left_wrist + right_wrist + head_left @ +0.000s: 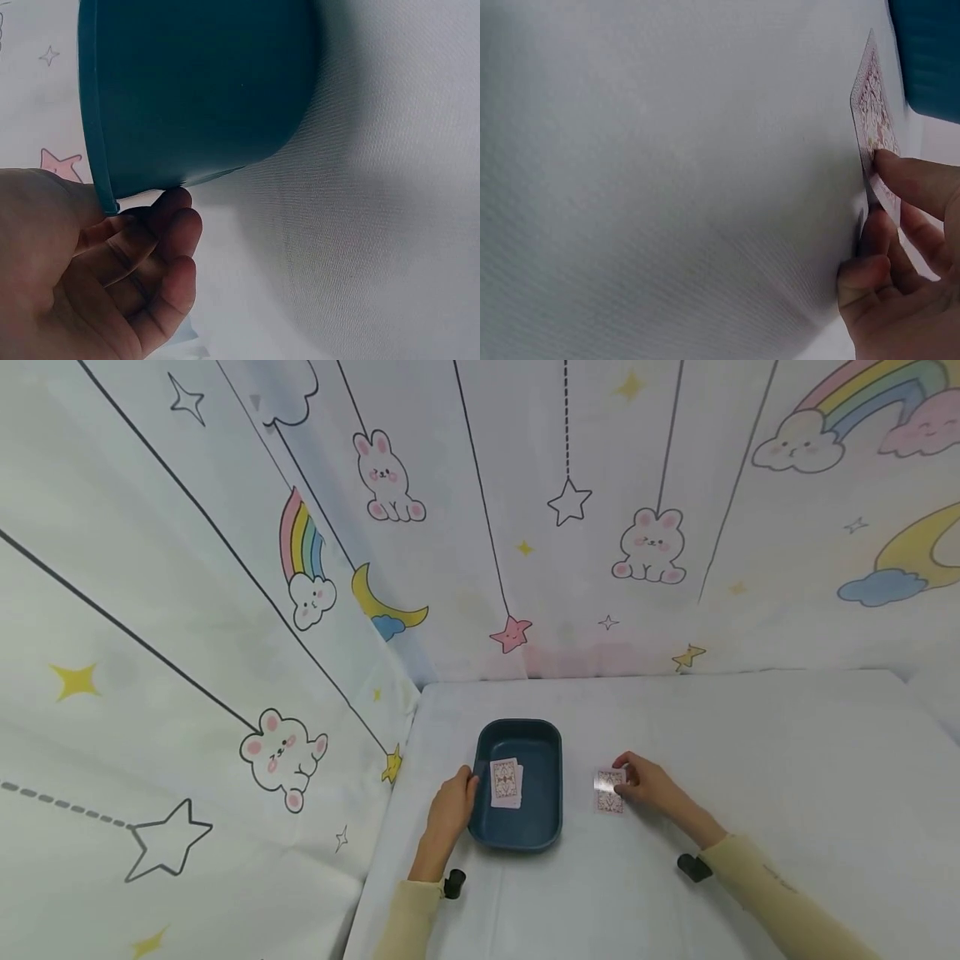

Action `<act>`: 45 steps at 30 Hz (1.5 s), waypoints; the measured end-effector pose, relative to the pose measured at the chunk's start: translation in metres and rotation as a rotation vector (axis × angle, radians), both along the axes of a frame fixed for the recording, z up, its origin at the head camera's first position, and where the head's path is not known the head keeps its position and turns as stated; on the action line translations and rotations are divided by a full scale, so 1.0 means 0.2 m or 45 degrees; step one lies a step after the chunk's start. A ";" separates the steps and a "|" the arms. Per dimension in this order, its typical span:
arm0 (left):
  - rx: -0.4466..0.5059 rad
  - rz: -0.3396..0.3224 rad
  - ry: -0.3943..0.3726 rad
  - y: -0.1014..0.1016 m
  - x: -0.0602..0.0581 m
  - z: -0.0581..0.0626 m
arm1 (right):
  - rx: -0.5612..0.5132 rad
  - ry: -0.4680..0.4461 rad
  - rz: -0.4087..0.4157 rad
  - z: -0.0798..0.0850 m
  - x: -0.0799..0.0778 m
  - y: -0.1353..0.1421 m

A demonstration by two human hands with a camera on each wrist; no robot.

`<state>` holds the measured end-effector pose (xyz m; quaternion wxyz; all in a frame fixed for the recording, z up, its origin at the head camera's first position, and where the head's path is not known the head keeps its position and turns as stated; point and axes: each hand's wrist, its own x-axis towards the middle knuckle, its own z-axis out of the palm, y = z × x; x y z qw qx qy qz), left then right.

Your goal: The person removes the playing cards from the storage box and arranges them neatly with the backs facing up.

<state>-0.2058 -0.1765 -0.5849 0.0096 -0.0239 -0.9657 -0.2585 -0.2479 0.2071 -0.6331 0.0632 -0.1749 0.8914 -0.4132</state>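
Note:
A dark blue-green tray point(538, 822) stands on the table. My left hand point(452, 803) grips its left rim; in the left wrist view the fingers of that hand point(127, 277) curl beside the tray's outer wall point(202, 97). Inside the tray lie a few playing cards point(506, 783), overlapping, with a patterned back on top. To the right of the tray, my right hand point(651, 787) pinches another playing card point(609, 800) by its edge. The right wrist view shows the thumb on this card's reddish patterned back point(874, 112) and fingers beneath it, with the card tilted close to the tabletop.
A white cloth covers the table point(750, 760). Behind it and at its left hang pale sheets printed with rabbits, stars and rainbows point(648, 547). A small black device point(693, 867) sits at the right wrist, and another point(454, 883) at the left.

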 end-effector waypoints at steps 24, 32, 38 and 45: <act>0.018 0.010 0.000 -0.03 0.01 0.00 | 0.116 0.056 -0.038 0.01 0.03 -0.05; 0.039 -0.007 0.002 -0.01 0.00 -0.01 | 0.157 0.092 -0.063 -0.02 0.02 -0.03; 0.045 -0.006 -0.018 0.00 0.00 0.00 | 0.159 0.110 -0.077 -0.02 0.02 -0.02; 0.026 -0.008 -0.015 -0.01 -0.01 0.00 | 0.129 0.137 -0.090 0.04 -0.01 -0.05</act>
